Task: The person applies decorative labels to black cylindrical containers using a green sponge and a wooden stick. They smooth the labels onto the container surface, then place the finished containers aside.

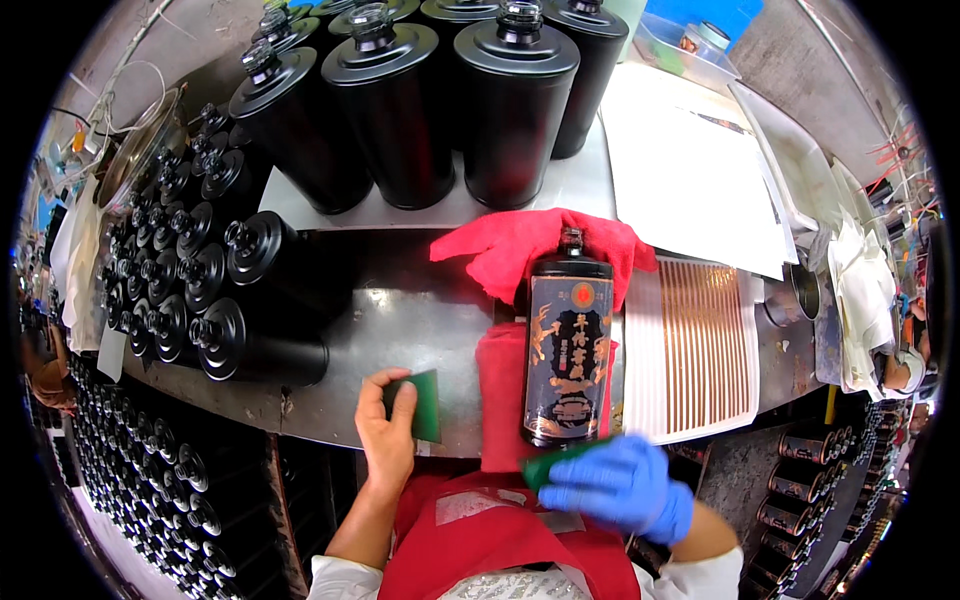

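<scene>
A black bottle [569, 345] with a decorated gold-and-grey label lies on folded red cloths [502, 400], its neck pointing away from me. My left hand [388, 425], bare, pinches a flat green scraper [427, 405] between thumb and fingers, to the left of the bottle and apart from it. My right hand [620, 485], in a blue glove, is closed on a second green scraper [543, 468] just below the bottle's base. Slight blur on that hand leaves it unclear whether the scraper touches the bottle.
Tall black bottles [515, 110] stand on a raised board [580, 190] at the back. More black bottles [255, 340] lie on their sides at left. A sheet of gold strips [700, 350] and white paper [680, 160] lie at right, near a metal cup [793, 298].
</scene>
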Available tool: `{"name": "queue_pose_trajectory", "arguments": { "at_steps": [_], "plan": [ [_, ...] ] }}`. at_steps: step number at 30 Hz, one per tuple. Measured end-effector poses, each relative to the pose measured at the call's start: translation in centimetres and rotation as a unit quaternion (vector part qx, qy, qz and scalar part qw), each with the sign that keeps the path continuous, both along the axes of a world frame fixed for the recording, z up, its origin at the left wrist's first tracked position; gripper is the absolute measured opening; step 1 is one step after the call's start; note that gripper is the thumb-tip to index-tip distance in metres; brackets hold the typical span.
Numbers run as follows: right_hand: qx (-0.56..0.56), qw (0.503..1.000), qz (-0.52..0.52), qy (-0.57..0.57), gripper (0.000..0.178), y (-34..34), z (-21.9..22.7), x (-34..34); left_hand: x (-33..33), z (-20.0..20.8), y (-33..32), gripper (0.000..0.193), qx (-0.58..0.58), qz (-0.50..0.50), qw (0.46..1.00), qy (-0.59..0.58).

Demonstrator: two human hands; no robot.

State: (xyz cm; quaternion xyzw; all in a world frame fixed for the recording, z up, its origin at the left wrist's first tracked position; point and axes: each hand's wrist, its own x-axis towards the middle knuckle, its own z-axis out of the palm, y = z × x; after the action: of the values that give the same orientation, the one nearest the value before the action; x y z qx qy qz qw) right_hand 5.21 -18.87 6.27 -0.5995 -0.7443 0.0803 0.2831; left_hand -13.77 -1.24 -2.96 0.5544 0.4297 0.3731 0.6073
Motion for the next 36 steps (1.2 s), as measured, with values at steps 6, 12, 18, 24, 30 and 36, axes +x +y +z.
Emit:
{"name": "queue_pose_trajectory", "arguments": {
  "at_steps": [6,12,18,24,30,36],
  "plan": [
    [0.042,0.872,-0.371,0.318,0.030,1.6,0.6,0.0,6.7,6.0,-1.1,0.023,0.101,-0.075,0.990,-0.063],
    [0.091,0.831,-0.377,0.398,0.027,8.1,-1.3,3.6,14.0,5.8,0.5,0.015,0.231,-0.055,0.971,-0.038],
    [0.053,0.646,-0.374,0.663,0.027,6.8,-5.4,5.1,12.5,2.4,1.3,0.017,-0.101,-0.037,0.988,-0.108],
    [0.026,0.727,-0.450,0.518,0.027,3.9,-8.5,7.6,11.8,-0.7,2.9,0.017,0.079,-0.019,0.997,0.018],
    [-0.003,0.877,-0.374,0.301,0.027,6.0,0.3,0.3,10.6,5.7,-2.5,0.019,0.252,-0.074,0.964,0.031],
    [0.032,0.656,-0.377,0.654,0.027,2.7,-8.5,3.4,9.5,2.4,-2.1,0.017,0.150,-0.035,0.988,0.018]
  ]
}}
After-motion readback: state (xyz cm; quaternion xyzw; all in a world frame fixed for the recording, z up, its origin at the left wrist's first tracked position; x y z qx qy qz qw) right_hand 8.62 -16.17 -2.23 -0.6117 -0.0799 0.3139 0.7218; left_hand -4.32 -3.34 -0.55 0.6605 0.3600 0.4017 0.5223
